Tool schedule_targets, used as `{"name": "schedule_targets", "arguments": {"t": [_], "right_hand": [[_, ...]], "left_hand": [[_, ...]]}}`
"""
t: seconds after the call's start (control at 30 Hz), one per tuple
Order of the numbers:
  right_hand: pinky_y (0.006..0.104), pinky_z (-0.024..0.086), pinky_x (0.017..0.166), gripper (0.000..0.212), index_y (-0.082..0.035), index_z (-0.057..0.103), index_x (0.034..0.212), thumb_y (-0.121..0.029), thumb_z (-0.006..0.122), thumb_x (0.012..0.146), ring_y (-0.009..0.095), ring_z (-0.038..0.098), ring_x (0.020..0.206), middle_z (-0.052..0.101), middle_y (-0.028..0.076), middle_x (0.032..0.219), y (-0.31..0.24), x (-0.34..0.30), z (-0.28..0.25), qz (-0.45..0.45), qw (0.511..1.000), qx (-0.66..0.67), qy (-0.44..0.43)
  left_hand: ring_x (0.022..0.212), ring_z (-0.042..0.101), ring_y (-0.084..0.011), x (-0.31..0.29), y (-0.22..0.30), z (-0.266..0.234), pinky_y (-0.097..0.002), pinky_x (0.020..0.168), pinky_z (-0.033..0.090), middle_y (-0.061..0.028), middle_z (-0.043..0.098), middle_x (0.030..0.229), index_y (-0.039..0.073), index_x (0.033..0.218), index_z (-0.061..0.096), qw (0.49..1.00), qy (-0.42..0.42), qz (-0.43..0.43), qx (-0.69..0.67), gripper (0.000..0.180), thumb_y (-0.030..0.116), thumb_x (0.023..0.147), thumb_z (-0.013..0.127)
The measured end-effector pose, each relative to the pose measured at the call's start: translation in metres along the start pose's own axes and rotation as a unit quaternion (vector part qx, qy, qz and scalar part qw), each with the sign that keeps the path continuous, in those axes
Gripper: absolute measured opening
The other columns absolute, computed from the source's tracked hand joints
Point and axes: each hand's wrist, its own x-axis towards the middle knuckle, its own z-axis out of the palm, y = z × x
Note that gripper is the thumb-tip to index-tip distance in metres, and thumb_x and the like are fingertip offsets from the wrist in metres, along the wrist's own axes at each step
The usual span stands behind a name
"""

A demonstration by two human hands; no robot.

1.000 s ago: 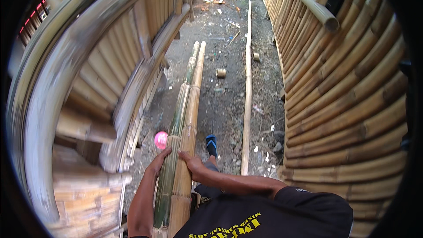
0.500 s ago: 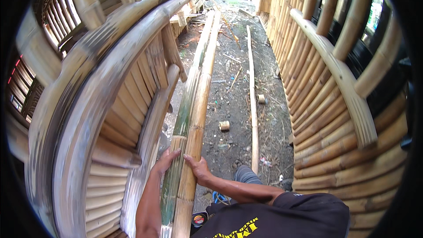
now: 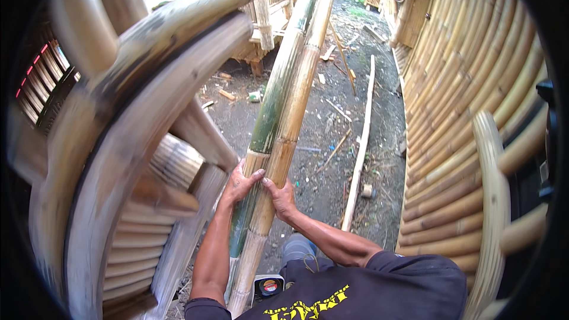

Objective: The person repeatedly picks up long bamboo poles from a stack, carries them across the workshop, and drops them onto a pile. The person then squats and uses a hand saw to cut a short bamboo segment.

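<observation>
Two long bamboo poles lie side by side and run away from me: a green-streaked bamboo pole (image 3: 265, 124) on the left and a tan bamboo pole (image 3: 290, 121) on the right. Around the outer side of the green one wraps my left hand (image 3: 242, 184), its thumb on top. My right hand (image 3: 281, 198) grips the tan one from the other side, thumb also on top. Both hands are closed and press the pair together, thumbs almost meeting. The undersides of the fingers are hidden beneath the poles. Their near ends pass beside my body.
Bamboo furniture with a thick curved rail (image 3: 142, 101) stands close on my left. A bamboo slat wall (image 3: 456, 160) rises on the right. On the dirt ground lie a pale thin pole (image 3: 363, 142), a short bamboo offcut (image 3: 368, 191) and scattered scraps. A bamboo bench (image 3: 261, 47) stands ahead.
I have moved forward along the passage with both poles. They now rise higher in view and lean further right. Both hands keep their grip.
</observation>
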Motion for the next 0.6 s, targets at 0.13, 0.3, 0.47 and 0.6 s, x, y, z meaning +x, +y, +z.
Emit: {"name": "schedule_targets", "arguments": {"t": [0.13, 0.3, 0.47, 0.6], "right_hand": [[0.0344, 0.052, 0.093, 0.062, -0.001, 0.049, 0.131, -0.027, 0.08, 0.085, 0.019, 0.063, 0.106, 0.063, 0.011, 0.12, -0.044, 0.104, -0.003, -0.051, 0.998, -0.033, -0.036], [0.036, 0.05, 0.097, 0.066, 0.0, 0.048, 0.133, -0.029, 0.081, 0.084, 0.021, 0.061, 0.112, 0.063, 0.012, 0.123, -0.073, 0.236, -0.002, -0.133, 0.985, -0.065, -0.088], [0.0372, 0.048, 0.099, 0.068, 0.001, 0.047, 0.133, -0.027, 0.083, 0.081, 0.022, 0.061, 0.113, 0.063, 0.013, 0.123, -0.101, 0.358, 0.031, -0.112, 0.971, -0.089, -0.193], [0.0382, 0.048, 0.099, 0.07, 0.001, 0.047, 0.133, -0.027, 0.083, 0.079, 0.024, 0.061, 0.112, 0.064, 0.015, 0.12, -0.14, 0.445, 0.073, -0.132, 0.949, -0.09, -0.27]], "left_hand": [[0.11, 0.063, -0.0208, 0.095, 0.032, 0.003, -0.035, 0.096, 0.05, -0.015, 0.067, 0.119, -0.001, 0.134, 0.051, 0.996, 0.064, 0.03, 0.045, 0.071, 0.036, 0.082, 0.08], [0.109, 0.064, -0.0223, 0.198, 0.05, 0.0, -0.0375, 0.096, 0.05, -0.0138, 0.068, 0.119, 0.002, 0.135, 0.051, 0.981, 0.115, 0.15, 0.041, 0.071, 0.036, 0.08, 0.081], [0.106, 0.065, -0.0225, 0.293, 0.062, -0.026, -0.0373, 0.095, 0.05, -0.0133, 0.068, 0.116, 0.002, 0.13, 0.053, 0.964, 0.239, 0.091, 0.075, 0.069, 0.038, 0.079, 0.081], [0.105, 0.065, -0.0218, 0.36, 0.091, -0.056, -0.037, 0.094, 0.05, -0.0121, 0.069, 0.114, 0.001, 0.129, 0.053, 0.937, 0.312, 0.151, 0.047, 0.082, 0.057, 0.076, 0.081]]}}
